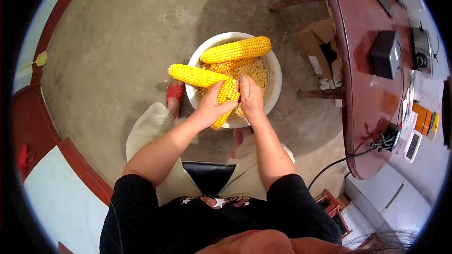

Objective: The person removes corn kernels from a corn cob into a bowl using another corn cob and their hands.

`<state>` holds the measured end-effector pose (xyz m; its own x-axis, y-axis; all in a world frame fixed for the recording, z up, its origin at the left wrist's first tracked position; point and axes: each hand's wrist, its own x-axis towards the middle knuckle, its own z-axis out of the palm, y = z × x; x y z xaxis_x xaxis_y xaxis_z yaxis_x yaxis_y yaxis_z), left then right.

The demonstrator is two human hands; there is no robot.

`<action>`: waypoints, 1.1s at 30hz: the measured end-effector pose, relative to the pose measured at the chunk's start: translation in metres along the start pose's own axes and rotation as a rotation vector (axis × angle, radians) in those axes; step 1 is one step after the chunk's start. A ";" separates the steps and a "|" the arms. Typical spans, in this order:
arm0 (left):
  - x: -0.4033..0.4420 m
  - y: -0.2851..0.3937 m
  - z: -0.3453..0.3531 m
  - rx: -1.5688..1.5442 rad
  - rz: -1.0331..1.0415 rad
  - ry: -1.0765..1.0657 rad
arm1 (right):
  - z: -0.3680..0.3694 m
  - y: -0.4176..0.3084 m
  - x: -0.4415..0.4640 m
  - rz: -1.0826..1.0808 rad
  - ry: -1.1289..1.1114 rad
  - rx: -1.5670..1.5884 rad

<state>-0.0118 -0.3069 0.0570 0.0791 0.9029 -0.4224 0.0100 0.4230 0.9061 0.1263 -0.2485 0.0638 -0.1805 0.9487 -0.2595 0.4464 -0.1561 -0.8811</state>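
My left hand (212,109) is wrapped around an ear of corn (228,93), which is tilted over the near side of a white basket (194,95). Against the right side of the same ear, my right hand (252,95) is closed, its thumb pointing up along the cob. A second ear of corn (190,75) sticks out over the basket's left rim, and a third ear (238,50) lies across the far side. Loose kernels (254,71) cover the basket's bottom. Part of the held ear is hidden by my fingers.
To the right stands a reddish-brown table (362,113) holding a black box (386,54), a digital clock (413,146) and cables. An open cardboard box (320,49) sits on the floor beside its legs. My knees flank the basket's near side.
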 end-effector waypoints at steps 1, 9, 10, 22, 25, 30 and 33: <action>0.001 -0.001 -0.001 -0.001 0.002 0.006 | -0.001 0.002 0.002 -0.018 -0.022 0.015; -0.002 0.007 -0.002 0.279 0.124 0.105 | -0.014 0.002 0.007 0.168 -0.283 0.221; -0.001 0.004 -0.001 0.279 0.123 0.104 | -0.015 -0.003 0.007 0.042 -0.308 0.023; 0.006 -0.003 -0.004 -0.145 0.028 0.064 | -0.013 -0.010 0.000 0.013 -0.246 0.194; 0.004 0.004 -0.005 0.058 0.035 0.149 | -0.004 0.005 0.003 0.141 -0.207 0.423; -0.002 0.019 -0.002 0.441 0.066 0.135 | -0.005 0.015 0.007 0.298 -0.218 0.568; -0.004 0.010 0.001 0.483 0.153 0.139 | -0.006 0.013 0.006 0.193 -0.235 0.353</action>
<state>-0.0108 -0.3062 0.0672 -0.0170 0.9670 -0.2544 0.4694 0.2324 0.8519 0.1364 -0.2431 0.0534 -0.3350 0.8115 -0.4787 0.1727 -0.4466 -0.8779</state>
